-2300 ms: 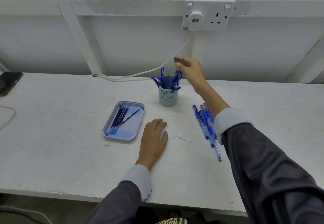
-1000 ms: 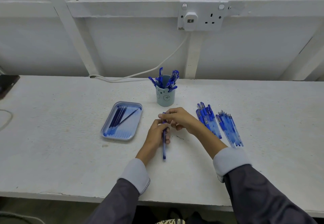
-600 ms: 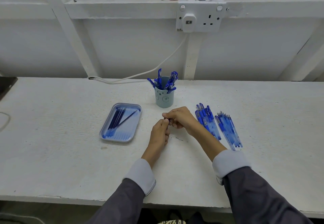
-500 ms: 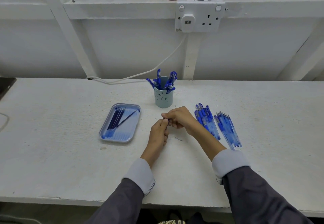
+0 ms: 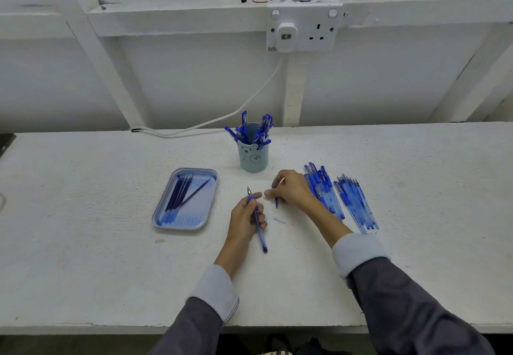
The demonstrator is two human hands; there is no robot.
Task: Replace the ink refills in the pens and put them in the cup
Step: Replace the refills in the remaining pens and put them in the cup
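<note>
Pen [image 5: 259, 228] gripped in the left hand [image 5: 245, 217] at the middle of the desk [image 5: 83, 243], tip toward the cup [image 5: 254, 159] near the rear edge. Right hand [image 5: 293, 189] pinches a slim piece [image 5: 276, 203], mostly hidden by fingers, unidentifiable. Tray [image 5: 194, 222] of refills [image 5: 180, 196] lies left; loose pens [image 5: 355, 204] right, partly behind the wrist

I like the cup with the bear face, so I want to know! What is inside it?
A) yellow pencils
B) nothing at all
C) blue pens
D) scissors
C: a bunch of blue pens stands in the cup, with their ends sticking out above its rim.
</note>
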